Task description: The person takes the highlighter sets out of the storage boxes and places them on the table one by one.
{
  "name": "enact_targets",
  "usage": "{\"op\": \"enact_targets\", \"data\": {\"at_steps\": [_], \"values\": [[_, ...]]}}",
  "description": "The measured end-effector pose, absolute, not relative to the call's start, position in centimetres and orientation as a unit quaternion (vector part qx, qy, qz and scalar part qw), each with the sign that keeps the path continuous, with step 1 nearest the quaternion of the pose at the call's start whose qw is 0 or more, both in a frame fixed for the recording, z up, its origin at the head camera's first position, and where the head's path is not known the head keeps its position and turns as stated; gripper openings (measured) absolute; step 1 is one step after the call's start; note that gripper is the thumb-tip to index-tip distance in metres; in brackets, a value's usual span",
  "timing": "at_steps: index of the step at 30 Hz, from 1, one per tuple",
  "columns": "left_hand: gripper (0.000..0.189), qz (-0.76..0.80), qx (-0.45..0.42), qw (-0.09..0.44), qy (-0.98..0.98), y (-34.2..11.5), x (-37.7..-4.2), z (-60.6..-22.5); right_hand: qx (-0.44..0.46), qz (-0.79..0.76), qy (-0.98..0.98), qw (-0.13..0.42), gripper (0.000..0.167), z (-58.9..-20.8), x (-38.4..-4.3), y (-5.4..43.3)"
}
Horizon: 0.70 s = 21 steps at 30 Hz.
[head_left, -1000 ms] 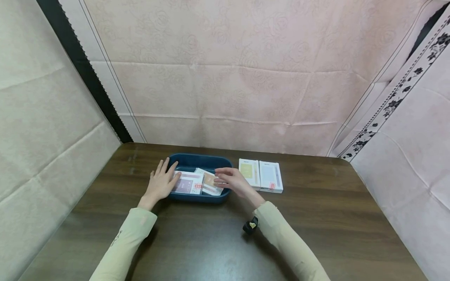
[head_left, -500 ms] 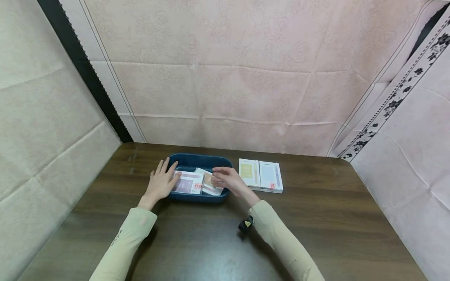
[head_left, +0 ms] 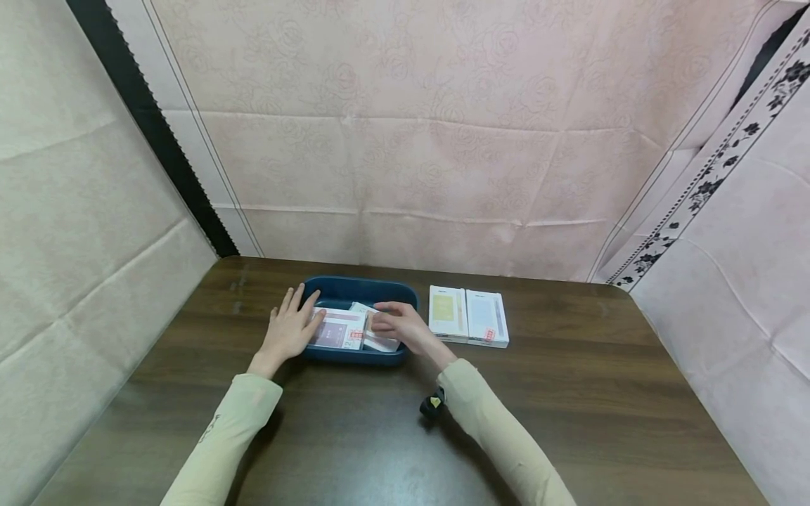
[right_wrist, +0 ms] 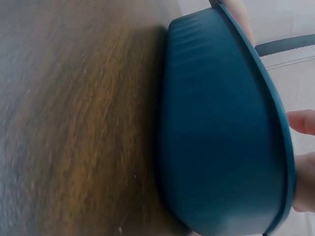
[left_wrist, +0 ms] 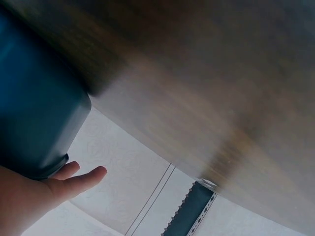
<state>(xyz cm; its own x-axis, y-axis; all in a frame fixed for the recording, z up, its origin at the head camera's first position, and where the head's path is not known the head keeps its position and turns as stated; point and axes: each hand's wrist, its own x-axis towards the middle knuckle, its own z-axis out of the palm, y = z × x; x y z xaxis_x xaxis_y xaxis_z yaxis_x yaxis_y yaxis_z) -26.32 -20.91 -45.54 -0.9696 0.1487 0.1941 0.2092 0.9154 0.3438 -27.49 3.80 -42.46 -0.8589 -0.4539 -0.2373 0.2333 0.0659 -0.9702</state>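
Note:
A dark blue plastic bin holds two flat white boxes. One has a purple label and lies on the left; the other box, with an orange label, sits slightly turned beside it. My left hand rests on the bin's left end with fingers spread, its thumb over the purple-labelled box's edge. From the right, my right hand reaches over the rim with loosely bent fingers above the orange-labelled box, partly covering it. In the right wrist view, a gap shows between its thumb and finger, beyond the bin wall.
Right of the bin, a white box with a yellow label and one with a pale blue label lie side by side on the brown wooden table. Light cloth curtains surround the table's back and sides.
My right hand has moved left, further over the orange-labelled box, and that box has shifted slightly left. My left hand and the two boxes on the table have stayed in place.

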Motion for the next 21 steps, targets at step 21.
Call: {"op": "enact_targets", "data": {"at_steps": [21], "values": [[0.058, -0.184, -0.095, 0.079, -0.975, -20.9, -26.3, -45.4, -0.084, -0.645, 0.726, 0.221, 0.037, -43.3, -27.5, 1.6]]}}
